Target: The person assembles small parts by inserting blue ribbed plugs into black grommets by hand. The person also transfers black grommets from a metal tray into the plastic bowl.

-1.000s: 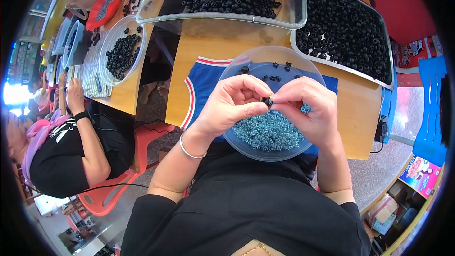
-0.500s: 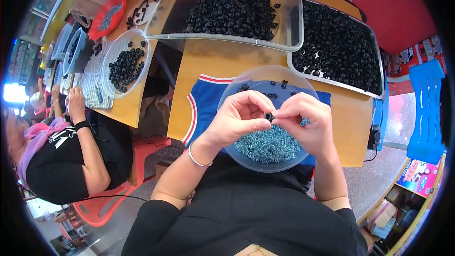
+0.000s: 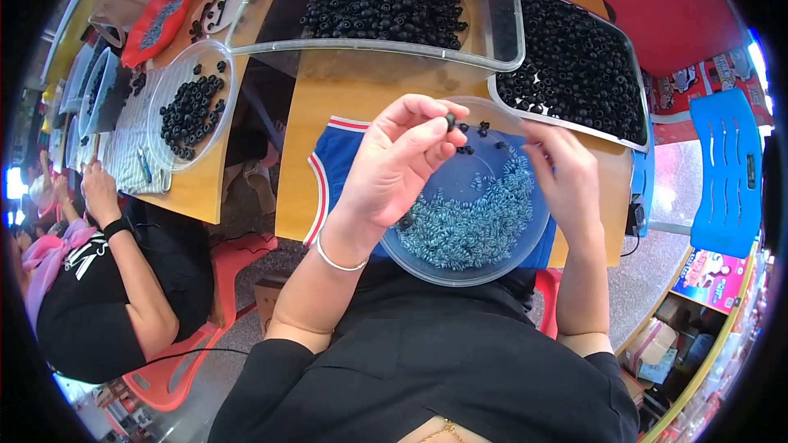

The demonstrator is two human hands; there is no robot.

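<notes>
In the head view my L hand (image 3: 392, 160) was up over the bowl (image 3: 468, 280), thumb & fingertips pinching one black piece (image 3: 451, 121), prob. by the tips so part of it was left free. My R hand (image 3: 572, 172) hung apart from it, by the bowl's far R rim, fingers bent down; too blurred there, so I couldn't tell if they pinched anything. Bowl sat right in front of me on a blue cloth (image 3: 336, 148) w/ red & white trim, by the near edge of the table (image 3: 295, 197), I'd guess to keep its contents w/in short reach of both hands. Inside, pale blue coils (image 3: 468, 234) were heaped mostly toward my side; a few black bits (image 3: 483, 127) lay at the far side, maybe so the 2 kinds didn't mix much. Beyond, a clear tub (image 3: 377, 44) w/ a big heap of black parts (image 3: 386, 4) stood ahead, & a white tray (image 3: 624, 143) full of similar ones was just beside it on the R; both seemed set back there to leave the hands room. Off L, a co-worker (image 3: 90, 303) sat w/ a clear dish (image 3: 222, 123) of black parts near their hands, prob. for easy reach.
</notes>
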